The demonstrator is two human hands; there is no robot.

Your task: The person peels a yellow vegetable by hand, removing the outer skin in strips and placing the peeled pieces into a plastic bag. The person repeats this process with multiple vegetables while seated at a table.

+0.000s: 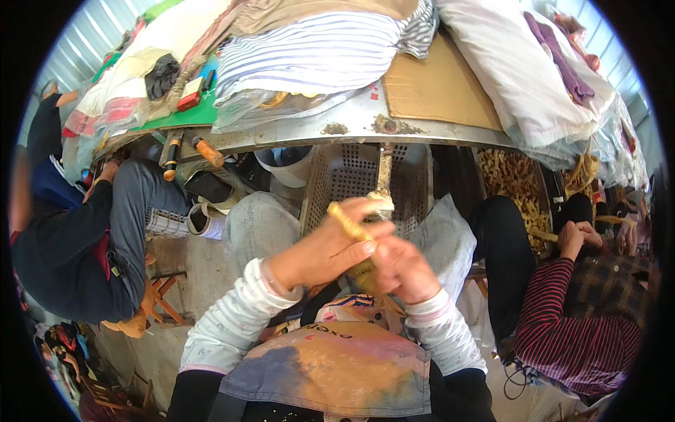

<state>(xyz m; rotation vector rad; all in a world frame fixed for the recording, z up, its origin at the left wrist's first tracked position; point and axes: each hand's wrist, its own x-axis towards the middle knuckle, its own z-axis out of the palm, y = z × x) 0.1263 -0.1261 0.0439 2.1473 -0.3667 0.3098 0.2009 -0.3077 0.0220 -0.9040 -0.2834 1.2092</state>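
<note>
My left hand (327, 253) holds a yellowish, ridged strip (348, 224), with its thumb pressed along the lower end. Close against it on the right, my right hand (408, 269) is blurred, its fingers curled at the strip's lower end. More yellowish material (366, 277) hangs beneath both hands, partly hidden by them. Just above the fingers, a worn metal bar (385, 169) reaches down from the table edge and ends in a pale, crusted tip. Behind the bar, a perforated plastic crate (343, 179) stands between my knees.
A metal-edged table (316, 134) carries a striped cloth bundle (311, 50) and cardboard (437, 79). Orange-handled tools (208, 152) lie at its left edge. A white bucket (287, 166) stands below. Seated people (68, 264) flank me; the one at right (575, 316) sits by a crate of yellowish pieces (511, 190).
</note>
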